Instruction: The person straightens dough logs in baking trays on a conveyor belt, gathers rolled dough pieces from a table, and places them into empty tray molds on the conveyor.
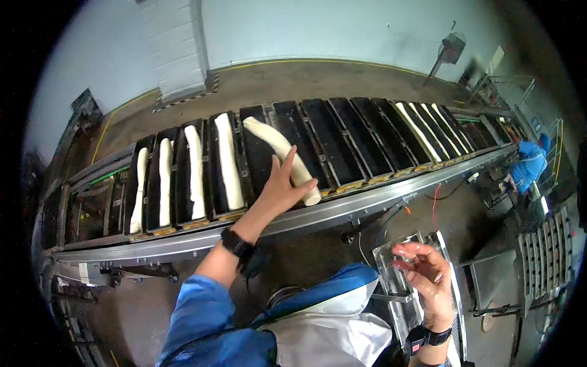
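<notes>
My left hand [281, 186] reaches over a long pale dough roll [269, 133], its fingers spread and touching the roll near its lower end. That roll lies slanted across a black pan, its near end at the pan's front rim. To the left, single dough rolls lie lengthwise in several black pans, one of them a thick roll [227, 162] right beside my wrist. My right hand [428, 275] is raised over a metal stand [388, 269], fingers loosely curled and apart, wet-looking, with nothing visible in them.
The pans sit on a long conveyor with a metal front rail [391, 185]. Bare black pans [361, 137] continue to the right, then thinner dough strips [422, 131]. A person in blue [529, 162] stands at the far right end. A slatted metal rack [544, 257] is at right.
</notes>
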A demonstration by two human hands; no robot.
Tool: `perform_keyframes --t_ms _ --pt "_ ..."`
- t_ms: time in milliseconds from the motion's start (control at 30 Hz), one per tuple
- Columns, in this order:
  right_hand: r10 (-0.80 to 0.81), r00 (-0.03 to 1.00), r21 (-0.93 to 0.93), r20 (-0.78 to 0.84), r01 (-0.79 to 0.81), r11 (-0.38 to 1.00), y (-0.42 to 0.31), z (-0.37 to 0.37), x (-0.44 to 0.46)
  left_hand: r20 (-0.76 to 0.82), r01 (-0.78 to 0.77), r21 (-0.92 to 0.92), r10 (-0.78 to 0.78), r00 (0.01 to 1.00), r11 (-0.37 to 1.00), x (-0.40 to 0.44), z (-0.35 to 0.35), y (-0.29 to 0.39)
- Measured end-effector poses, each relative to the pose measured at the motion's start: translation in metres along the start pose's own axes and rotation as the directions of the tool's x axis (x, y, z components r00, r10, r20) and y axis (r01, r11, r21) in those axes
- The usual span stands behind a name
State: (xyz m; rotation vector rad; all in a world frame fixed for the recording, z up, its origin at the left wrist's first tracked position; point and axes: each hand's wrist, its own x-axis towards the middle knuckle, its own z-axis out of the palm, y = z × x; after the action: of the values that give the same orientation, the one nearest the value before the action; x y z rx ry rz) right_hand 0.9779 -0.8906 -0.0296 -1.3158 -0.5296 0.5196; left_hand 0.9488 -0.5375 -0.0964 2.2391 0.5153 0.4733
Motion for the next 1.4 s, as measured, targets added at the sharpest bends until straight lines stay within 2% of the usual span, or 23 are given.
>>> perform_keyframes --t_ms 100,167,233,300,367,433,467,500,533,567,633,700,733,833,967,1000,1033,1100,1167,1200,1233,1267,1400 --pt "-0.009 0.997 -0.037 -0.077 0.006 0.999 0.001 -0.028 -0.01 -0.145 0.247 0.164 -0.224 0.964 0.955 0.048 0.022 -0.007" --pt "0.054 0.976 -0.095 -0.209 -0.075 0.993 0.0 -0.055 -0.02 -0.176 0.191 -0.045 -0.196 0.965 0.981 0.072 0.023 -0.046" --pt "0.031 0.965 -0.123 -0.26 -0.065 0.99 0.008 -0.085 -0.029 -0.268 0.194 0.012 -0.183 0.946 0.981 0.068 0.009 -0.043" --pt "0.017 0.932 -0.155 -0.362 -0.079 0.985 0.013 -0.111 -0.037 -0.288 0.138 -0.345 -0.244 0.926 0.929 0.062 -0.003 -0.063" --pt "0.046 0.915 -0.126 -0.402 -0.105 0.986 0.015 -0.134 -0.039 -0.212 0.241 -0.697 -0.515 0.83 0.675 0.056 -0.019 -0.082" --pt "0.061 0.904 -0.132 -0.423 -0.128 0.983 0.028 -0.162 -0.036 -0.074 0.185 -0.85 -0.461 0.884 0.493 0.022 -0.033 -0.033" --pt "0.063 0.905 -0.115 -0.42 -0.122 0.986 0.024 -0.165 -0.029 -0.187 0.108 -0.752 -0.368 0.911 0.65 0.018 -0.029 -0.013" --pt "0.067 0.907 -0.114 -0.416 -0.125 0.986 0.022 -0.168 -0.022 -0.189 0.11 -0.751 -0.372 0.909 0.651 0.022 -0.028 -0.024" --pt "0.071 0.921 -0.121 -0.384 -0.126 0.985 0.021 -0.171 -0.018 -0.328 -0.212 -0.196 0.14 0.934 0.957 0.028 -0.032 -0.056" --pt "0.06 0.934 -0.131 -0.352 -0.112 0.985 0.018 -0.173 -0.009 -0.319 -0.111 -0.462 -0.048 0.946 0.88 0.044 -0.029 -0.086" --pt "0.077 0.938 -0.103 -0.339 -0.118 0.988 0.01 -0.177 -0.001 -0.268 -0.06 -0.893 -0.419 0.867 0.446 0.074 -0.022 -0.144" --pt "0.08 0.953 -0.111 -0.291 -0.117 0.987 0.008 -0.19 0.002 -0.322 0.368 -0.529 -0.582 0.746 0.765 0.072 -0.022 -0.07" --pt "0.087 0.954 -0.133 -0.286 -0.129 0.983 0.009 -0.202 0.001 -0.095 0.269 -0.598 -0.4 0.912 0.755 0.057 -0.036 -0.094" --pt "0.099 0.921 -0.144 -0.377 -0.164 0.976 0.015 -0.24 -0.009 -0.067 0.335 -0.464 -0.41 0.91 0.82 0.029 -0.019 -0.095" --pt "0.061 0.842 -0.343 -0.535 -0.282 0.896 0.029 -0.316 -0.029 0.032 -0.029 0.124 0.025 0.999 0.992 -0.001 -0.017 -0.093" --pt "0.072 0.823 -0.402 -0.564 -0.349 0.847 0.03 -0.334 -0.036 -0.072 0.308 -0.076 -0.313 0.947 0.948 0.007 -0.028 -0.12" --pt "-0.005 0.804 -0.503 -0.594 -0.367 0.783 0.045 -0.356 -0.047 -0.101 0.585 -0.28 -0.629 0.77 0.761 0.018 -0.033 -0.136" --pt "-0.069 0.821 -0.805 -0.567 -0.534 0.259 0.062 -0.414 -0.072 -0.451 0.248 -0.166 -0.297 0.841 0.954 0.029 -0.023 -0.135" --pt "0.093 0.648 -0.655 -0.756 -0.747 -0.114 0.093 -0.473 -0.095 -0.392 0.108 -0.269 -0.211 0.895 0.957 0.055 -0.013 -0.09" --pt "0.084 0.62 -0.625 -0.78 -0.773 -0.11 0.089 -0.479 -0.104 -0.391 -0.006 -0.022 -0.003 0.92 1.0 0.081 -0.018 -0.118" --pt "0.041 0.549 -0.548 -0.835 -0.824 -0.145 0.064 -0.455 -0.123 -0.373 0.041 0.034 -0.025 0.927 0.999 0.074 -0.015 -0.008" --pt "0.003 0.491 -0.485 -0.871 -0.857 -0.174 0.061 -0.45 -0.132 -0.343 -0.026 0.084 0.053 0.938 0.996 0.07 -0.007 0.025" --pt "-0.077 0.638 -0.622 -0.766 -0.767 -0.157 0.043 -0.434 -0.146 -0.164 -0.374 0.303 0.434 0.886 0.877 0.1 0.061 0.14"
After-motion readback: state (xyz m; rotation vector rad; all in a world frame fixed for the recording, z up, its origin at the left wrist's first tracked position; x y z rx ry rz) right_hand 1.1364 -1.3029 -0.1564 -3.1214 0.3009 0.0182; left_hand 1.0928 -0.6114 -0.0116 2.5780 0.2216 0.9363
